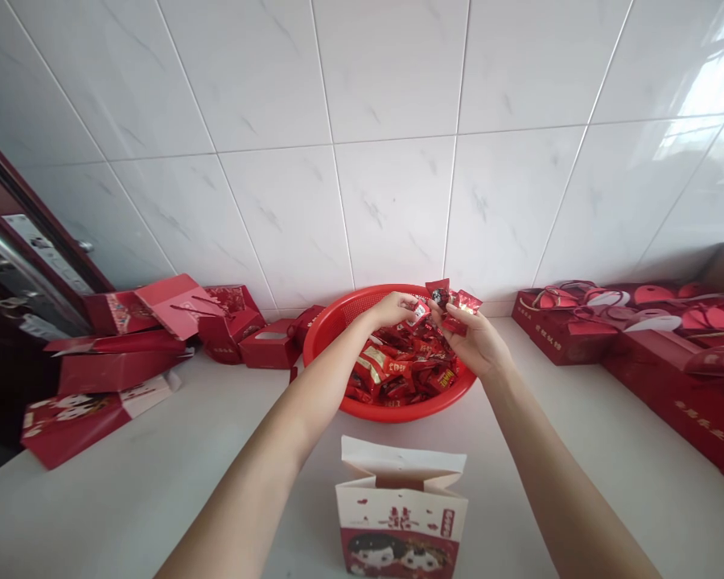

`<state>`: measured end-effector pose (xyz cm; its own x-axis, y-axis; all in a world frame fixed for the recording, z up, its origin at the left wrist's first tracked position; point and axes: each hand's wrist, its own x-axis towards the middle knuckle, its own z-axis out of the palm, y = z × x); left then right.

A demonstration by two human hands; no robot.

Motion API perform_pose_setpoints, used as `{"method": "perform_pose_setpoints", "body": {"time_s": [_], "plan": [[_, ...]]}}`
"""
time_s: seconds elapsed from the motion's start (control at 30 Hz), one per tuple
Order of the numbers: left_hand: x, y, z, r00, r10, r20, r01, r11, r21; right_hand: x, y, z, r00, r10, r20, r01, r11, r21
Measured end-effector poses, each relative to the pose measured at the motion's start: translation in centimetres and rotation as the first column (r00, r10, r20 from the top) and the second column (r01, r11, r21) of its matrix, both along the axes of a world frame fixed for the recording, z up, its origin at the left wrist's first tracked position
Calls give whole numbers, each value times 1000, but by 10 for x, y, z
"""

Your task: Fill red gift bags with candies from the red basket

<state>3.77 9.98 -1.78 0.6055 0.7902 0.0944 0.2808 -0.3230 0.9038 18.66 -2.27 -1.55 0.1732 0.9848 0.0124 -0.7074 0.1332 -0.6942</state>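
Note:
A round red plastic basket stands against the tiled wall, filled with red-wrapped candies. Above its back half, my left hand is closed on a small red and white packet. Just to the right, my right hand holds several red candy packets between thumb and fingers, over the basket's right rim. The two hands are close together. Nearer to me, between my forearms, an upright white and red paper box with cartoon faces has its top open.
Red cardboard boxes lie stacked at the left, with smaller ones beside the basket. Red gift boxes with handles line the right side. A dark door frame stands far left.

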Motion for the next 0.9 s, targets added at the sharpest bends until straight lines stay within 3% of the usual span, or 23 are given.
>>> {"method": "perform_pose_setpoints", "body": {"time_s": [0.23, 0.43, 0.63, 0.8, 0.9], "plan": [[-4, -18, 29, 978, 32, 205, -26, 999, -32, 2, 2, 1, 1000, -9, 4, 10, 998, -56], [-29, -59, 50, 942, 124, 311, -125, 992, -17, 0, -6, 11, 996, 11, 84, -8, 1000, -30], [-59, -108, 50, 952, 111, 284, -135, 989, 66, -8, -33, 37, 987, 11, 163, -17, 999, 35], [-68, -140, 50, 958, 64, 278, -110, 982, 152, -19, -58, 49, 908, 164, 386, -214, 973, 91], [-69, -153, 47, 943, 56, 328, -113, 981, 159, -24, -70, 54, 828, 177, 533, -291, 947, 138]]}}
